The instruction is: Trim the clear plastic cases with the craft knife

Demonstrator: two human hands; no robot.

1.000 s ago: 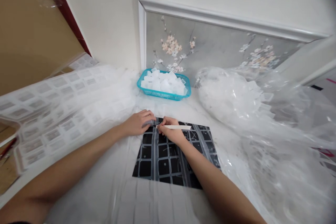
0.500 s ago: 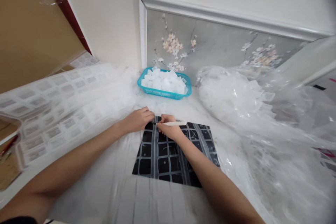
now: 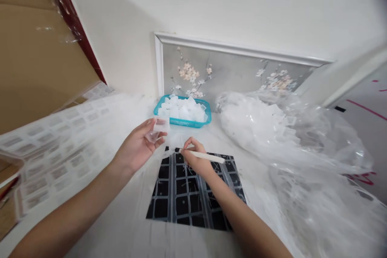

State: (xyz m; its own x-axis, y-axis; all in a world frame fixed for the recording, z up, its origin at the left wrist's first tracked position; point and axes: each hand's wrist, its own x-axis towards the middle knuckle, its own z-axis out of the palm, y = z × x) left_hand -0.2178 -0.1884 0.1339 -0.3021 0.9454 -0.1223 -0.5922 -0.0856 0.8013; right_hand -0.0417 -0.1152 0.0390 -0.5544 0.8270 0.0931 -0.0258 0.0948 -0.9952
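My left hand (image 3: 137,145) is raised left of the black sheet, its fingers closed around a small clear plastic box (image 3: 159,127). Over the sheet's far edge, my right hand (image 3: 195,157) grips a slim white pen-like tool (image 3: 211,157), its tip pointing left; the tip is too small to make out. The black sheet (image 3: 186,199) has pale grid lines, with several scratches and dots on it. Just beyond both hands sits a turquoise basket (image 3: 190,123), heaped with small translucent white plastic pieces (image 3: 183,109).
Clear plastic trays with square pockets (image 3: 57,153) spread along the left. On the right lies a transparent bag (image 3: 256,129) of white pieces, with crumpled film (image 3: 329,209) nearer me. A framed blossom picture (image 3: 236,68) leans on the wall. Cardboard (image 3: 39,64) stands at the left.
My left hand has lifted off the sheet's far left corner and moved left, now with the clear box in it. My right hand stays at the sheet with the tool. The view has tilted up.
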